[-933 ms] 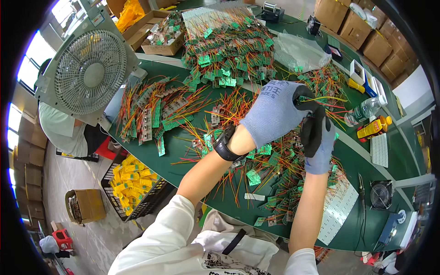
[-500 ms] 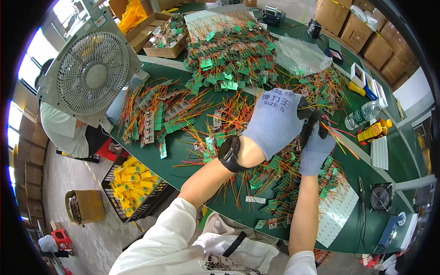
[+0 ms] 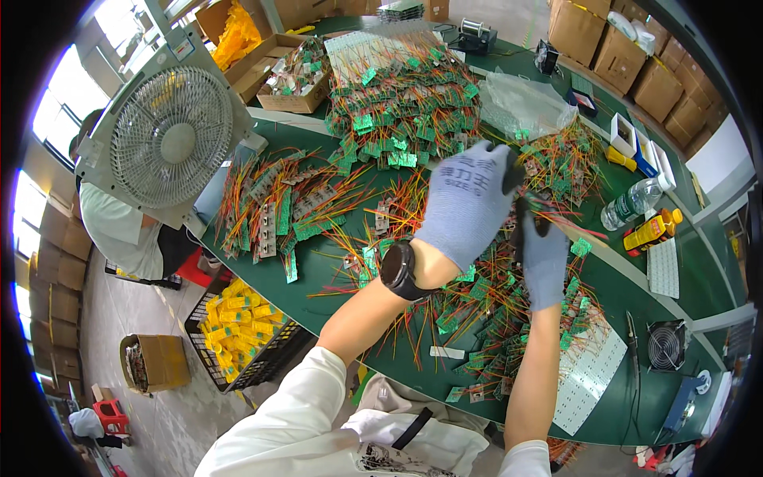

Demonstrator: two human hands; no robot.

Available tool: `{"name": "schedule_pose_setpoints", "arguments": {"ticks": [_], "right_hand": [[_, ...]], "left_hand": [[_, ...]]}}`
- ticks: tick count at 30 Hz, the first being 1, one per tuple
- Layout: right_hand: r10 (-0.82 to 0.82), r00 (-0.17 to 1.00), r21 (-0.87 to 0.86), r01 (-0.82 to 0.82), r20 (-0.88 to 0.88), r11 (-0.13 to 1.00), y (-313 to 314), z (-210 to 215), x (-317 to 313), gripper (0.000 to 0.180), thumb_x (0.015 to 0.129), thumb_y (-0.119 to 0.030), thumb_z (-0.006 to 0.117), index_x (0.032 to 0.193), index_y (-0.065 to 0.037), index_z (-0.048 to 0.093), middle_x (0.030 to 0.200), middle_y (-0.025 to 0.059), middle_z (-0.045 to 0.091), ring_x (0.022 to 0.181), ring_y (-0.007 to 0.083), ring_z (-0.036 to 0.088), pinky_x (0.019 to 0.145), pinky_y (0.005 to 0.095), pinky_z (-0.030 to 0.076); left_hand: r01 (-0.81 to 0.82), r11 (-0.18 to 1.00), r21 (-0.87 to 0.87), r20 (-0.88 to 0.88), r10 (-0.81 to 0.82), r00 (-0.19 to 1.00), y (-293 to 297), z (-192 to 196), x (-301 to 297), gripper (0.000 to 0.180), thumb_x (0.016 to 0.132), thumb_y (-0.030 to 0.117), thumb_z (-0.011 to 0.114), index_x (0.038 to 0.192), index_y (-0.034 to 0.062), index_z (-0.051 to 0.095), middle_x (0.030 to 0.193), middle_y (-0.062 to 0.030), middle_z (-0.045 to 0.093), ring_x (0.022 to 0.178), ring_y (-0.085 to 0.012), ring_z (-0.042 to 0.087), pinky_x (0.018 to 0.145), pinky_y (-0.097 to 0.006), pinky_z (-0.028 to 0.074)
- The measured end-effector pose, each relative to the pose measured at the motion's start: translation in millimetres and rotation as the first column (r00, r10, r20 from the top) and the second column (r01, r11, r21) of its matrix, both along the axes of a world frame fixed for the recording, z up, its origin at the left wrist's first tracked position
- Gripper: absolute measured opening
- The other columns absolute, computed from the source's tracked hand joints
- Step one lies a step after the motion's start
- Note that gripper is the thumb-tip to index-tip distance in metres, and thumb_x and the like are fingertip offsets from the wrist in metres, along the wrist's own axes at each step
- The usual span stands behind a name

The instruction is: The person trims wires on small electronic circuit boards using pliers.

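Both my hands wear grey-blue gloves with dark finger coating. My left hand (image 3: 469, 207), a black watch (image 3: 398, 270) at its wrist, is closed over the middle of the table, its fingertips mostly hidden. Just to its right, my right hand (image 3: 544, 258) has its fingers curled up toward the left one. Red and dark wires (image 3: 556, 211) stick out rightward between the two hands, which seem closed on them; any board at their end is hidden. Beneath lie heaps of small green circuit boards (image 3: 477, 290) with red and yellow wires. One green board (image 3: 581, 247) shows beside my right hand.
A grey fan (image 3: 171, 135) stands at the left, a person beyond it. A tall stack of wired boards (image 3: 405, 103) is at the back. A bottle (image 3: 636, 203) and a yellow container (image 3: 653, 230) stand right. A black crate (image 3: 238, 334) of yellow pieces sits on the floor.
Both hands have shifted slightly left. The loose wires that hung down to the right from my right hand now point more level and look shorter. The view has tilted slightly.
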State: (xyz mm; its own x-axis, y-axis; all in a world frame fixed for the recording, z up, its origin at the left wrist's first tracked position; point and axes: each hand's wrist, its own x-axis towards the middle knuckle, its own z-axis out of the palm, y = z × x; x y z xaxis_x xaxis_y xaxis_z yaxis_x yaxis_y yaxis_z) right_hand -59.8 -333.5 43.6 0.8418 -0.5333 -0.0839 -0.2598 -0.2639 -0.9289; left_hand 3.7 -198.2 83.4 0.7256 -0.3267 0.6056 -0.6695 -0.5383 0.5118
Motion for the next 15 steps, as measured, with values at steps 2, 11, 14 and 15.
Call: {"name": "schedule_pose_setpoints", "arguments": {"ticks": [2, 11, 14, 15], "right_hand": [[0.078, 0.996, -0.529, -0.092, -0.048, 0.843, -1, -13, -5, 0.036, 0.093, -0.028, 0.06, 0.122, -0.006, 0.061, 0.088, 0.0162, 0.065, 0.089, 0.034, 0.061, 0.086, 0.0445, 0.046], [0.036, 0.93, 0.377, -0.184, 0.366, 0.908, 8, 1, -13, 0.044, 0.098, -0.013, 0.053, 0.14, -0.002, 0.045, 0.133, 0.0101, 0.054, 0.12, 0.0185, 0.052, 0.103, 0.0316, 0.04], [0.143, 0.863, 0.261, -0.299, 0.485, 0.918, -7, -14, -8, 0.037, 0.1, -0.012, 0.05, 0.135, 0.0, 0.049, 0.127, 0.0065, 0.057, 0.113, 0.0136, 0.054, 0.098, 0.0264, 0.042], [0.15, 0.862, 0.266, -0.308, 0.484, 0.913, -2, -9, -7, 0.037, 0.1, -0.012, 0.05, 0.135, 0.0, 0.049, 0.127, 0.0065, 0.057, 0.113, 0.0136, 0.054, 0.098, 0.0264, 0.042]], "left_hand": [[-0.014, 0.988, -0.156, 0.056, 0.022, 0.998, 5, 8, 3, 0.015, 0.084, 0.017, 0.068, 0.091, 0.0044, 0.065, 0.084, -0.0146, 0.063, 0.076, -0.0351, 0.062, 0.066, -0.041, 0.048], [0.296, 0.905, -0.307, -0.244, -0.375, 0.894, 17, 22, -3, 0.02, 0.083, 0.008, 0.072, 0.101, -0.0004, 0.068, 0.09, -0.0122, 0.071, 0.077, -0.0136, 0.067, 0.072, -0.028, 0.053], [0.288, 0.887, -0.361, -0.251, -0.39, 0.886, 11, 21, -6, 0.019, 0.082, 0.008, 0.071, 0.098, -0.0007, 0.068, 0.087, -0.0125, 0.07, 0.074, -0.0161, 0.066, 0.07, -0.029, 0.052], [0.278, 0.892, -0.357, -0.254, -0.379, 0.89, 13, 22, -6, 0.019, 0.082, 0.008, 0.071, 0.098, -0.0007, 0.068, 0.087, -0.0125, 0.07, 0.074, -0.0161, 0.066, 0.07, -0.029, 0.052]]}}
